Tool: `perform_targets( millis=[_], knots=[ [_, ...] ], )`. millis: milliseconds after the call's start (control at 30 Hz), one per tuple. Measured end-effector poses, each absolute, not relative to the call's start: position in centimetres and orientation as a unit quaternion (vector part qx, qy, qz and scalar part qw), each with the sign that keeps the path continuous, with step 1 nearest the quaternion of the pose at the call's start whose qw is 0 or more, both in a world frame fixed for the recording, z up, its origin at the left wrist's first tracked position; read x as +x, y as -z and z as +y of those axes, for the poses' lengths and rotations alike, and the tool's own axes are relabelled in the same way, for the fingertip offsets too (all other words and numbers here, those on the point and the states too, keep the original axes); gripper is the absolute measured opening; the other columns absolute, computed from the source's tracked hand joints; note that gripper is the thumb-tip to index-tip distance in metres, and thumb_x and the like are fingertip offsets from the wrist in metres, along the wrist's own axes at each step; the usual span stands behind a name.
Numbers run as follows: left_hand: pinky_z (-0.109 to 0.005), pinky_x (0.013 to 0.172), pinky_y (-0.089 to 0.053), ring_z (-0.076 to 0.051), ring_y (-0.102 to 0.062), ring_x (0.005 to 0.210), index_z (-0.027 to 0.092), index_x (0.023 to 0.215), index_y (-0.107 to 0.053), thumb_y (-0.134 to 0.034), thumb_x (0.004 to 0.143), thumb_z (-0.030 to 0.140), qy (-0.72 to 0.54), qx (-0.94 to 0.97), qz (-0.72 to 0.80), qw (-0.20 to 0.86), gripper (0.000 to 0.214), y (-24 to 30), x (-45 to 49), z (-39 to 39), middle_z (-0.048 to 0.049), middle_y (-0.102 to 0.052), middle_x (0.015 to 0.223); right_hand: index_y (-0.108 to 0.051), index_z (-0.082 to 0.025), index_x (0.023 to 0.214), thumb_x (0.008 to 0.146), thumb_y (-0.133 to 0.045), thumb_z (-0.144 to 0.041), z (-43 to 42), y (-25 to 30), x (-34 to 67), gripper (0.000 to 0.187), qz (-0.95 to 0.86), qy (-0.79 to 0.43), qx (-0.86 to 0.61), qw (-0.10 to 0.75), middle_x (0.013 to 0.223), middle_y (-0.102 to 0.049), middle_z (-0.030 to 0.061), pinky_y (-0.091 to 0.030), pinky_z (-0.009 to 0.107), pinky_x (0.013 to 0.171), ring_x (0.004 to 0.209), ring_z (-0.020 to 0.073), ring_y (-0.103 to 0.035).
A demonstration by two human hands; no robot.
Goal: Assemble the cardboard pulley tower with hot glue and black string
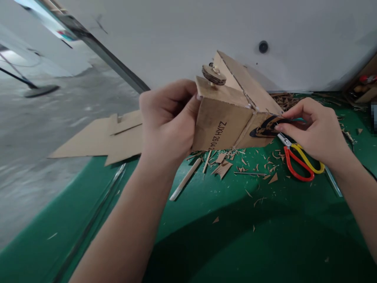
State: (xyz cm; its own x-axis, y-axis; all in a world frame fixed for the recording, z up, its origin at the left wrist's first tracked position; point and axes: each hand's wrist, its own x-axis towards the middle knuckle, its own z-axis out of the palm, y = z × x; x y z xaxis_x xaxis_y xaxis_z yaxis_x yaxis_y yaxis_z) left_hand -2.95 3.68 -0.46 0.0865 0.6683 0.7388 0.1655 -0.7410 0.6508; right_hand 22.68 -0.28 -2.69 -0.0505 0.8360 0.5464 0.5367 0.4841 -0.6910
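Observation:
Raised above the green table is a folded cardboard model (pixel 224 122) with printed lettering and a dark printed mark on its side. A small round cardboard disc (pixel 214 74) stands on its top, with glue blobs around it. My left hand (pixel 171 118) pinches the model's left end between thumb and curled fingers. At the other end, my right hand (pixel 312 125) grips the right edge with thumb and fingertips. Red-and-yellow-handled scissors (pixel 303 161) lie on the table just below my right hand, their blades partly hidden by the model.
Cardboard scraps (pixel 222 167) and shavings litter the green table (pixel 235 236). A pale stick (pixel 185 179) lies below the model. Flat cardboard sheets (pixel 88 135) overhang the left edge. A white wall (pixel 176 35) rises behind, and a box (pixel 363 84) stands at the far right.

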Motion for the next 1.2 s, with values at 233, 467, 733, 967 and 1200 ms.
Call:
perform_targets(
  millis=[233,467,733,967,1200],
  knots=[
    [-0.014,0.044,-0.022,-0.003,-0.035,0.054,0.012,0.064,-0.066,-0.073,0.081,0.025,-0.612,0.711,0.297,0.179,0.022,0.8,-3.0,3.9,0.0026,-0.038,0.06,-0.062,-0.025,0.077,0.074,-0.077,-0.025,-0.3,2.9,22.5,0.016,-0.695,-0.136,-0.493,0.505,0.086,-0.065,0.0013,-0.06,0.039,0.073,0.081,0.0201,-0.065],
    [-0.015,0.045,-0.022,-0.003,-0.033,0.054,0.013,0.066,-0.065,-0.063,0.084,0.016,-0.596,0.735,0.296,0.132,0.018,0.5,-2.9,3.5,0.0028,-0.04,0.061,-0.061,-0.024,0.083,0.075,-0.074,-0.024,-0.2,3.4,22.2,0.015,-0.697,-0.175,-0.479,0.504,0.094,-0.065,0.0031,-0.06,0.039,0.073,0.084,0.0198,-0.065],
    [-0.015,0.046,-0.022,-0.002,-0.032,0.053,0.014,0.067,-0.063,-0.059,0.085,0.013,-0.567,0.761,0.302,0.086,0.019,0.1,-2.5,3.0,0.0046,-0.039,0.058,-0.059,-0.024,0.084,0.077,-0.07,-0.024,-0.1,3.7,21.8,0.014,-0.684,-0.194,-0.491,0.503,0.092,-0.066,0.0039,-0.058,0.037,0.067,0.081,0.0205,-0.066],
    [-0.015,0.048,-0.026,-0.003,-0.036,0.054,0.014,0.071,-0.063,-0.058,0.086,0.015,-0.55,0.779,0.294,0.06,0.017,0.0,-2.3,2.7,0.0053,-0.044,0.059,-0.057,-0.024,0.084,0.08,-0.067,-0.023,0.0,4.1,21.4,0.011,-0.685,-0.166,-0.483,0.519,0.095,-0.063,0.0047,-0.058,0.039,0.074,0.081,0.0203,-0.065],
    [-0.017,0.046,-0.025,-0.004,-0.034,0.053,0.015,0.068,-0.062,-0.056,0.086,0.013,-0.56,0.775,0.291,0.048,0.019,-0.1,-2.2,2.6,0.0051,-0.043,0.057,-0.057,-0.025,0.086,0.081,-0.064,-0.021,0.1,4.4,21.3,0.01,-0.691,-0.139,-0.471,0.531,0.1,-0.062,0.0063,-0.057,0.04,0.076,0.088,0.0222,-0.063]
  ],
)
